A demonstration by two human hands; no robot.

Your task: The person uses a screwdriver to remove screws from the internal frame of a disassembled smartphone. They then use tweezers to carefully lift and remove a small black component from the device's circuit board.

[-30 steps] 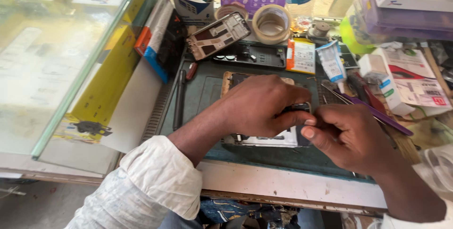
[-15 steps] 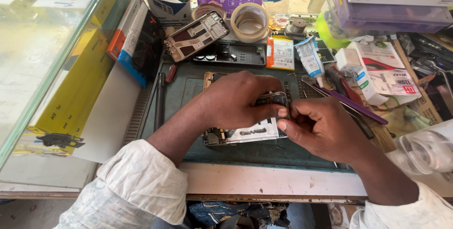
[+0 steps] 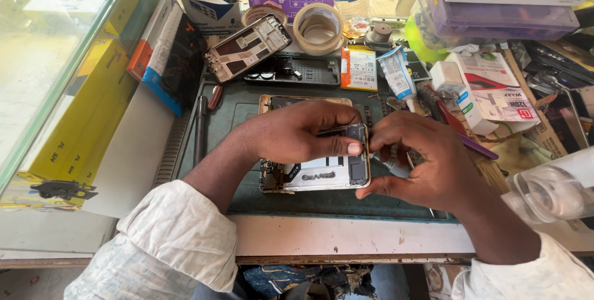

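The left hand (image 3: 297,130) presses the opened phone (image 3: 322,173) flat for steadiness; the right hand (image 3: 421,158) pinches a thin tool (image 3: 385,162) at its edge.

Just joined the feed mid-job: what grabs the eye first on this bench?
At the centre, the left hand presses down on an opened phone lying on the green mat, while the right hand works at the phone's right edge with a thin tool that is mostly hidden. Behind them lie a bare phone frame and a roll of tape, and a glass counter fills the left.
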